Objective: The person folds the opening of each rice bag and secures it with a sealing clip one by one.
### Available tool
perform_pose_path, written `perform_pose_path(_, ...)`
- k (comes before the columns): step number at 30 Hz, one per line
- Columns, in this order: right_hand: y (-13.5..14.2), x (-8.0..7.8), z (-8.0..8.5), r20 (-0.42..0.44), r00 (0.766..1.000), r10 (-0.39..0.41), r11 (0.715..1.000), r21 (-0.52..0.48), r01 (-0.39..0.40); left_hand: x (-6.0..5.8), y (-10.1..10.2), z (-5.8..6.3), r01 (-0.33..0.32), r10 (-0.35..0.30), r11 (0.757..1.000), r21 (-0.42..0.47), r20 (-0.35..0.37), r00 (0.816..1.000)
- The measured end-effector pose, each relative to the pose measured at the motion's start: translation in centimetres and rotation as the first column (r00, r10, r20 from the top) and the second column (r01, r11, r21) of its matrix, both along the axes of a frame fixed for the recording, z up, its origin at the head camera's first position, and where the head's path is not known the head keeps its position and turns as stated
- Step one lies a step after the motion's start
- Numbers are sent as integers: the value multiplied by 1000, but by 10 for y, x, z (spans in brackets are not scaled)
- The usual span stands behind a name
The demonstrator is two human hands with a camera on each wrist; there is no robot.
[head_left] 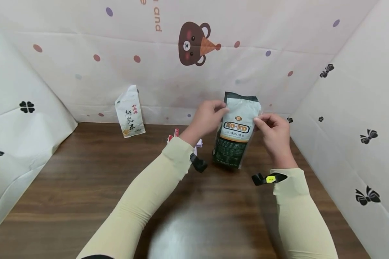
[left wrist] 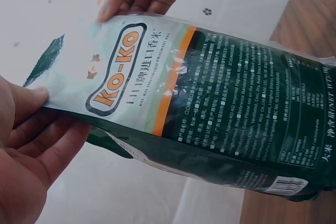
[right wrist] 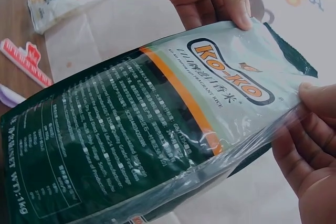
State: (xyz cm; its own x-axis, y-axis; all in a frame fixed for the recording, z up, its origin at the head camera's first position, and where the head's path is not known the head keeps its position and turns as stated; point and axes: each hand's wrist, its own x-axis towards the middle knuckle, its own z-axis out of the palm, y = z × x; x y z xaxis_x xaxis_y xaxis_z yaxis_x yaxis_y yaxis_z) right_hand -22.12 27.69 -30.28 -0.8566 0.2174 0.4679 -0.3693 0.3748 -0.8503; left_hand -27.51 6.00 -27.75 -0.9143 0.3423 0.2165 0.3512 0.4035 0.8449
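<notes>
"KO-KO rice bag (head_left: 236,132), near-upright, its base seemingly on the table (head_left: 100,180): how do we hold it?"

"Our left hand (head_left: 208,117) and right hand (head_left: 275,133) pinch its upper side edges between thumb and fingers."

"Will it sag?"

"Probably; we judge it heavy, soft and slick, so let's support the base too."

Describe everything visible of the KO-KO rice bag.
The KO-KO rice bag looks like glossy plastic: dark green below, pale above, with a dark green top edge, an orange stripe and orange, dark-outlined KO-KO lettering. Small white print covers the lower front, with "1kg" near the bottom; one side bears a barcode. It is roughly upright, apparently resting on the wood-look table. The left hand and right hand pinch its upper side edges.
</notes>
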Motion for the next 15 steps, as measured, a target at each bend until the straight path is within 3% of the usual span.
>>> perform_pose_path(8, -16, 14, 8, -18, 999, 51, 998, 37, -50, 17, -22, 8, -14, 15, 1000, 18, -48, 999)
perform_pose_path(15, -33, 22, 11, -30, 994, 103, 993, 51, -102, 30, -42, 11, -33, 34, 998, 46, -12, 999)
